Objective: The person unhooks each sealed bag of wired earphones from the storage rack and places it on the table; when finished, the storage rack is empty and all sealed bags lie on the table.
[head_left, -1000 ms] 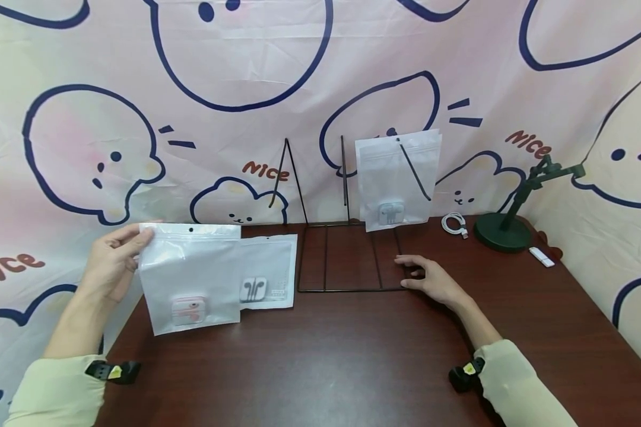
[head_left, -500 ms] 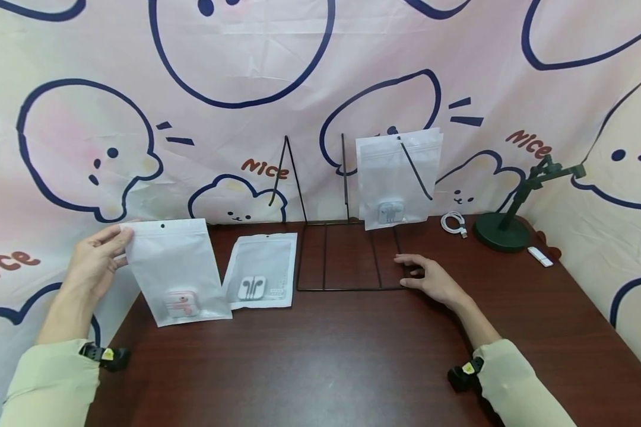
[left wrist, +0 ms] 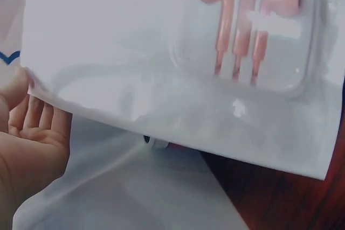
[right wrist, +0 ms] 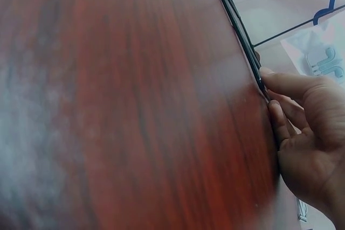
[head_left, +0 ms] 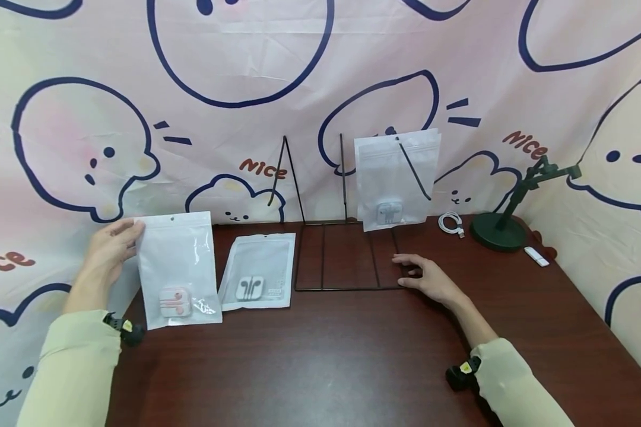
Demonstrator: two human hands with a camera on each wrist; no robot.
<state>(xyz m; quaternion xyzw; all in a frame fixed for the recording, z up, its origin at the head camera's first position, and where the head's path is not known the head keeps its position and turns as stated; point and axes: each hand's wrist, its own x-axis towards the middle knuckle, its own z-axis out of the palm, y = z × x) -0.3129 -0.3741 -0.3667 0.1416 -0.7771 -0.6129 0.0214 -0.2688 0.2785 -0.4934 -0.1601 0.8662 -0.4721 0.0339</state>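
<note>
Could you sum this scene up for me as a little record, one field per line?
Left hand: holds the pink-earphone pouch by its upper left edge
Right hand: holds the black wire rack at its front right corner
On the rack: hanging pouch with pale earphones
Left of the rack: grey-earphone pouch, lying on the table
Right of the rack: coiled white cable, green stand, small white stick

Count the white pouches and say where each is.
3: held pouch in the left hand, flat pouch on the table left of the black rack, hanging pouch on that rack. More may hide behind the last.
</note>
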